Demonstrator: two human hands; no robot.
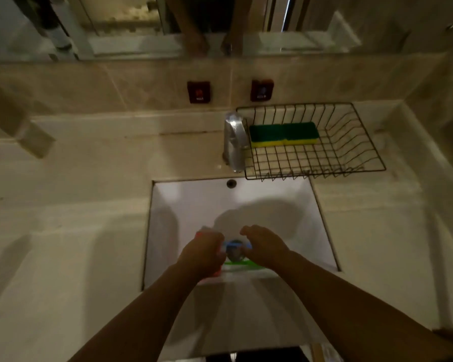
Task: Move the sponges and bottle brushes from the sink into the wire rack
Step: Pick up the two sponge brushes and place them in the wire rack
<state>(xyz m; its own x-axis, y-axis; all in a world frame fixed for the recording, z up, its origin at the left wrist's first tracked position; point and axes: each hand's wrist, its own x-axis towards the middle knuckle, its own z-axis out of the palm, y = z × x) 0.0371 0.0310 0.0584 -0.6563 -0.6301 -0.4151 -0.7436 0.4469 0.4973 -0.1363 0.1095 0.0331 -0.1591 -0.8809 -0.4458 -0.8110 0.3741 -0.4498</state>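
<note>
The left hand (203, 253) is closed around a pink-red item (218, 273), of which only the ends show, one above the knuckles and one below the palm. By the task it is probably a bottle brush, but most of it is hidden by the hand, so I cannot tell for sure. The right hand (266, 246) hangs low in the sink (285, 202) with the fingers curved and loose; whether they touch anything underneath, I cannot tell. Between both hands a blue item (234, 246) lies over the metal drain (236, 254), and just under it a green brush (242, 263) with a pale part lies across the near side of the basin. I judge that both hands go down together so that each takes one item and fewer trips are necessary.

The wire rack (361, 142) stands on the counter (89, 178) behind the sink, to the right of the faucet (234, 139). Two sponges (284, 134) already lie in it side by side, green on top and yellow below, pushed toward the back left, which leaves the front free for the long brushes. The picture is dark and a little blurred.
</note>
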